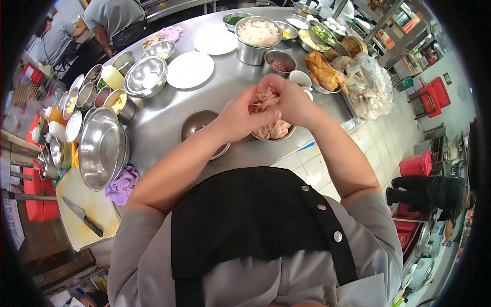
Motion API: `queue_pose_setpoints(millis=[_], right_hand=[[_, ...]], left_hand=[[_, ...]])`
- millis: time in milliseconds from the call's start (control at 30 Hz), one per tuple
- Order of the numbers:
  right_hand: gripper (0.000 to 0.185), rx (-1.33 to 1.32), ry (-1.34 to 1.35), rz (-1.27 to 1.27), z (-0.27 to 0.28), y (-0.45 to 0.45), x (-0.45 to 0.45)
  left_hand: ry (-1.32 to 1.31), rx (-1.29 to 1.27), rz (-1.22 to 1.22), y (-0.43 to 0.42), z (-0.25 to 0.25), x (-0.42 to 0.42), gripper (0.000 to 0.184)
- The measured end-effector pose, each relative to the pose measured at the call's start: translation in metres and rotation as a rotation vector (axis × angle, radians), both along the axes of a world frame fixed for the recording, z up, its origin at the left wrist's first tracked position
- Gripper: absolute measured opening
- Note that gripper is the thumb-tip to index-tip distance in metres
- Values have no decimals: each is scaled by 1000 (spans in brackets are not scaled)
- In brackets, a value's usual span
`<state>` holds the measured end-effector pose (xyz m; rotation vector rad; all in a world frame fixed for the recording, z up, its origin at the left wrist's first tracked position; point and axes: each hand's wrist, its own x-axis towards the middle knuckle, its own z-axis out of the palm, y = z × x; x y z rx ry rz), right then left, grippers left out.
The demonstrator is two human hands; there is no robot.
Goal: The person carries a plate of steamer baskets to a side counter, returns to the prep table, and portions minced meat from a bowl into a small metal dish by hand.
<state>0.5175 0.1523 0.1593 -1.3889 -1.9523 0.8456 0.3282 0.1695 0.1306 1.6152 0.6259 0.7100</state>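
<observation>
My left hand (238, 117) and my right hand (291, 100) are closed together around a piece of pale pink chicken meat (266, 97), fingers curled over it. Just below them, more of the same meat (274, 131) is heaped in a metal bowl (291, 135) near the table edge. Left of that, partly behind my left forearm, a metal mixing bowl (193, 123) has a few small pale bits in it. Beyond my right hand stand a white cup (300, 79) and a metal pot (280, 62) with pinkish meat.
A pot of white rice (251, 55), two white plates (190, 70) and a whole browned chicken (324, 71) stand farther back. Steel bowls (146, 77) line the left side. A knife (84, 217) lies on a cutting board (76, 235). Other people (115, 23) are in the background.
</observation>
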Motion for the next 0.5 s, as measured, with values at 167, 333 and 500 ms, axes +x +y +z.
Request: queue_pose_setpoints(millis=[167, 333, 500], right_hand=[[48, 51, -229, 0, 4, -10, -5], [55, -4, -216, 90, 12, -16, 4], [43, -24, -152, 38, 11, -13, 3]], left_hand=[[63, -314, -77, 10, 0, 3, 50], [48, -491, -27, 12, -12, -5, 33], [-47, -469, -15, 13, -16, -7, 33]])
